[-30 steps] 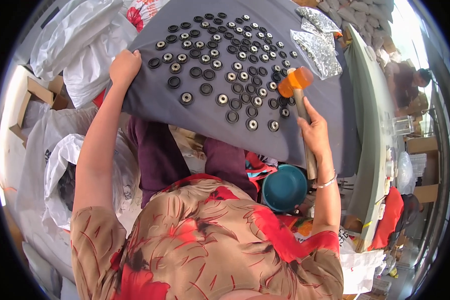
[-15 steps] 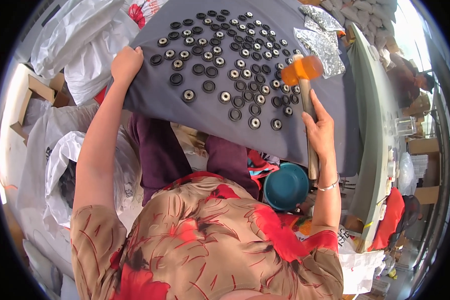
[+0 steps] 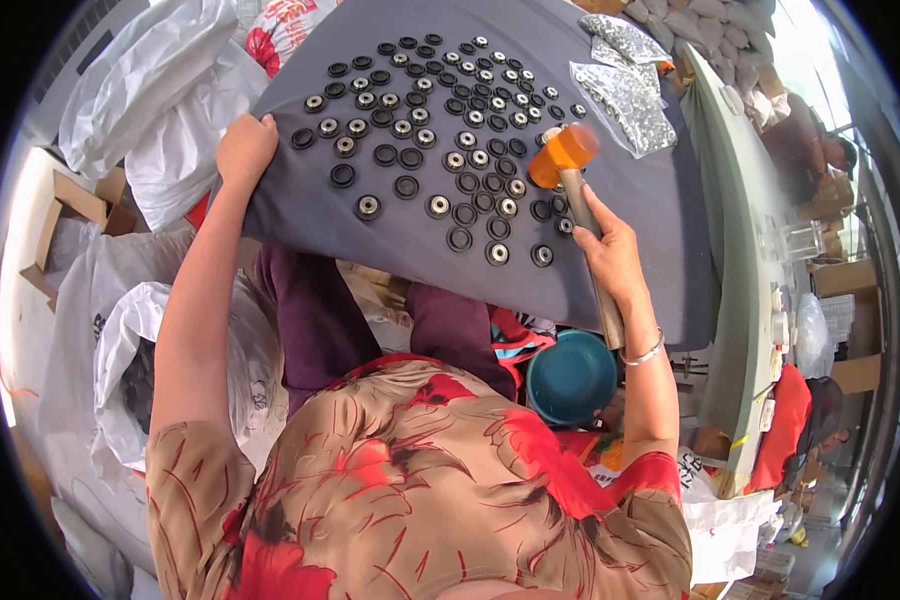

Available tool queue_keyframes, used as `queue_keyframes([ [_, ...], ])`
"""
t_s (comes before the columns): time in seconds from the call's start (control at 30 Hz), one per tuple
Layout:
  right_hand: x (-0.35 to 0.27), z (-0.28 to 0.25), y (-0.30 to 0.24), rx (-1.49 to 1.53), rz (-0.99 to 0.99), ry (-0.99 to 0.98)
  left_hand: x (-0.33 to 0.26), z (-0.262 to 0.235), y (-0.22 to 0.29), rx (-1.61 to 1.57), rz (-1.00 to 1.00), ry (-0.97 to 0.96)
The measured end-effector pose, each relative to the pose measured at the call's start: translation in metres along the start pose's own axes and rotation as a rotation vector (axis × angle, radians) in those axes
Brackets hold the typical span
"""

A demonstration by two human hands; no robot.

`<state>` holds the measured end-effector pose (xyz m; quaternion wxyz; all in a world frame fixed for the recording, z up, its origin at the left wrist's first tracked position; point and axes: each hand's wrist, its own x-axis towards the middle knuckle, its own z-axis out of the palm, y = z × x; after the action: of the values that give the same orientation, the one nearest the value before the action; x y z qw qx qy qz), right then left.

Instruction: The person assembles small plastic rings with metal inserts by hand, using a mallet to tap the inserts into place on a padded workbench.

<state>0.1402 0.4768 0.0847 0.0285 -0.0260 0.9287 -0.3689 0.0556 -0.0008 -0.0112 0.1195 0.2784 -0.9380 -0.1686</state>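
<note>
My right hand is wrapped round the wooden handle of a mallet with an orange head. That head hangs over the right side of many small black rings, hiding a few of them; whether it touches any I cannot tell. Some rings have a shiny metal bearing in the middle, while others show a dark centre. At the table's left edge, my left hand is closed on the dark grey cloth that covers the tabletop.
Clear bags of small metal parts lie at the far right of the cloth. Below the table's near edge stands a teal basin. White sacks crowd the left, and a pale green ledge runs along the right.
The mallet and my right hand have shifted left, with the orange head now further over the rings. My left hand keeps its hold on the cloth's edge.
</note>
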Motion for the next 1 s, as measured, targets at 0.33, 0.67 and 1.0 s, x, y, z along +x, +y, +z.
queue_keyframes([
  [0.33, 0.001, -0.021, 0.048, -0.272, -0.179, 0.252, 0.003, -0.001, 0.003, 0.008, -0.010, 0.001],
  [0.67, 0.003, -0.036, 0.037, -0.089, -0.006, 0.187, 0.003, -0.002, 0.003, 0.010, -0.006, -0.009],
  [1.0, 0.039, -0.024, 0.030, -0.317, -0.016, 0.221, -0.004, -0.003, 0.003, 0.002, -0.005, 0.002],
])
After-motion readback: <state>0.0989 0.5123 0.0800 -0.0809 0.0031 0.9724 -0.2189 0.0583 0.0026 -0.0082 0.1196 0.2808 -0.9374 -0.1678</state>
